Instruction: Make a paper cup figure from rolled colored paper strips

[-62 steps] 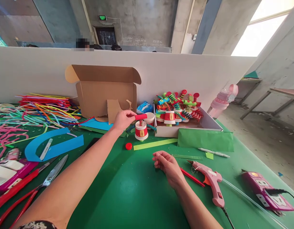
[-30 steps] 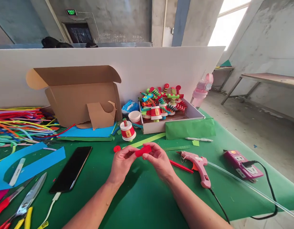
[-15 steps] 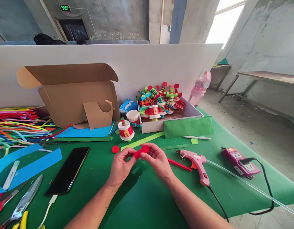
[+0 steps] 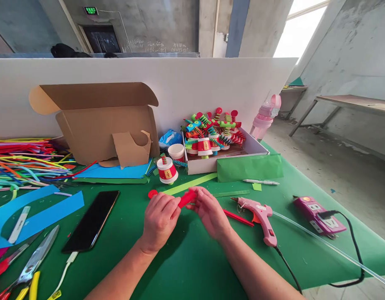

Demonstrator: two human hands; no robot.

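A small red paper roll (image 4: 186,198) is held up over the green table, between my two hands. My left hand (image 4: 160,220) pinches its near end, the back of the hand facing up. Around its far end close the fingers of my right hand (image 4: 210,211). The fingers partly cover the roll's ends. Just beyond my left hand lies a red disc (image 4: 152,193), partly hidden. A light green paper strip (image 4: 192,183) runs behind the hands. Right of them are thin red strips (image 4: 237,217) and a pink glue gun (image 4: 256,212).
A white box (image 4: 253,146) of paper-cup figures stands at the back, beside a red and white cup (image 4: 167,171). On the left lie a phone (image 4: 90,221), scissors (image 4: 36,260) and pipe cleaners (image 4: 20,162). A corded purple power unit (image 4: 319,216) sits at right.
My left hand has turned over so its back faces up, gripping the red roll's end. The right fingers have shifted on the roll. The view has swung slightly left.
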